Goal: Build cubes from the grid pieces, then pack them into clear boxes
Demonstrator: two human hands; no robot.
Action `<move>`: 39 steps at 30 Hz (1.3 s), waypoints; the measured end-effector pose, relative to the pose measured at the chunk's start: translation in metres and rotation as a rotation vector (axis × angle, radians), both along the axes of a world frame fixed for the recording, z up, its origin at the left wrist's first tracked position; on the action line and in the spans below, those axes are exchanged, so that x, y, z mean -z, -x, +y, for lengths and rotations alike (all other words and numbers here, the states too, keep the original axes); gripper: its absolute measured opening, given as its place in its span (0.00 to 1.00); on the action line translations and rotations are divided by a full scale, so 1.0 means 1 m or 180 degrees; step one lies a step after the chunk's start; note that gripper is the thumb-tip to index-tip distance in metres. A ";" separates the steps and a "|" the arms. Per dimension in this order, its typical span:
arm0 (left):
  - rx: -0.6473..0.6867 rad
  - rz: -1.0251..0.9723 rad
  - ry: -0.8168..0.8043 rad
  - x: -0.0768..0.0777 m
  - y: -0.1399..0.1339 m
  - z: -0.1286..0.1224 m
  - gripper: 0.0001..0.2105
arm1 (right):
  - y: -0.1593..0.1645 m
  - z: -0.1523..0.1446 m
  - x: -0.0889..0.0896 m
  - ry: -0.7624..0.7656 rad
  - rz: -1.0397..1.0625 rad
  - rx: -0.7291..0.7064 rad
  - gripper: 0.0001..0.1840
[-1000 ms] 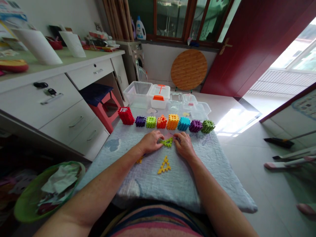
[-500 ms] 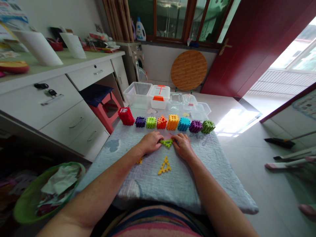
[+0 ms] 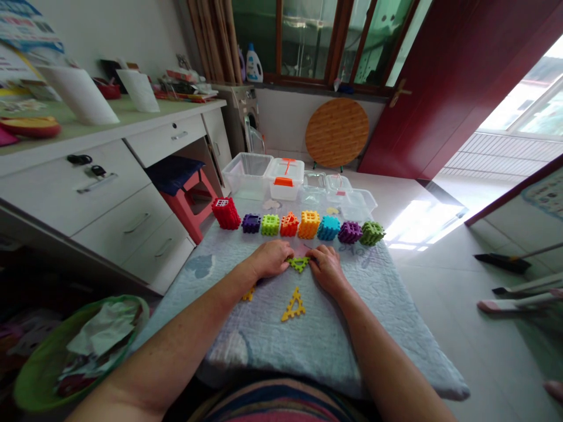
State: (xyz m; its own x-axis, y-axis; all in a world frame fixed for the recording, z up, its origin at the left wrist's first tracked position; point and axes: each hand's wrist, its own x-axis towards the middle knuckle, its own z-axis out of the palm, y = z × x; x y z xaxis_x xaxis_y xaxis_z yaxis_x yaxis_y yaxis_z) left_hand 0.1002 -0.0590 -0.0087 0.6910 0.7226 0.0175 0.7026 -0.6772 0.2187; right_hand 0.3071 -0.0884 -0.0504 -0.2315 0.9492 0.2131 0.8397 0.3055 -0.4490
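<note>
- The desk [image 3: 316, 343] runs under both hands; its near edge is well back from the fingers, close to the person's body, and its right edge lies well to the right of the fingers, with a broad stretch of cloth between.
- Ahead of the fingers, a row of coloured blocks [image 3: 309, 225] bounds the room, from red at far left to dark green at far right.
- The left hand [image 3: 271, 259] has its fingers pinched narrow on the left corner of the green triangle [image 3: 299, 266].
- The right hand [image 3: 328, 268] pinches the right corner likewise; the triangle sits between the hands, one point toward the person.
- Nearer the body than the fingers lies a yellow triangle [image 3: 293, 316]; another yellow piece [image 3: 248, 294] is partly hidden by the left forearm.
- Beyond the blocks stand see-through boxes [image 3: 246, 176], one with an orange-handled lid [image 3: 288, 169].
- Far left of the fingers, a green basket [image 3: 145, 316] holds white cloth [image 3: 101, 331].
</note>
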 end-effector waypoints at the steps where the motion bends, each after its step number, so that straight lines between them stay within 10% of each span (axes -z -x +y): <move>1: 0.0018 0.0039 -0.0047 -0.001 -0.001 0.000 0.09 | 0.000 0.000 0.001 -0.0010 0.0010 0.0012 0.09; 12: -0.0100 -0.0016 -0.0135 -0.004 0.001 -0.003 0.09 | -0.003 0.002 0.003 -0.0165 0.0343 0.0008 0.10; 23: -0.1718 -0.0796 -0.0220 -0.033 0.060 0.035 0.10 | -0.006 0.000 0.003 -0.0175 0.0437 0.0008 0.11; 39: -0.2354 0.0075 -0.0241 -0.047 0.035 0.056 0.10 | -0.008 0.002 0.007 -0.0117 0.0357 -0.0022 0.09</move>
